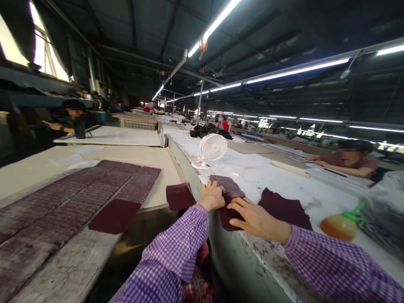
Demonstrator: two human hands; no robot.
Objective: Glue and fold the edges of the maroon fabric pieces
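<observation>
Your left hand point(212, 195) clamps the maroon fabric piece point(232, 186), right hand point(255, 216) spread flat; smooth evenly toward twelve o'clock.

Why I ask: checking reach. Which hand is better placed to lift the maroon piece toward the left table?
Likely left: the left hand rests on the maroon piece nearer the left table; the right hand is farther.

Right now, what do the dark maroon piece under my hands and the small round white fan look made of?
Dark maroon piece: probably felt or suede-like textile, matte, fuzzy, draping limply. Small round white fan: likely moulded plastic, smooth, slatted grille.
</observation>
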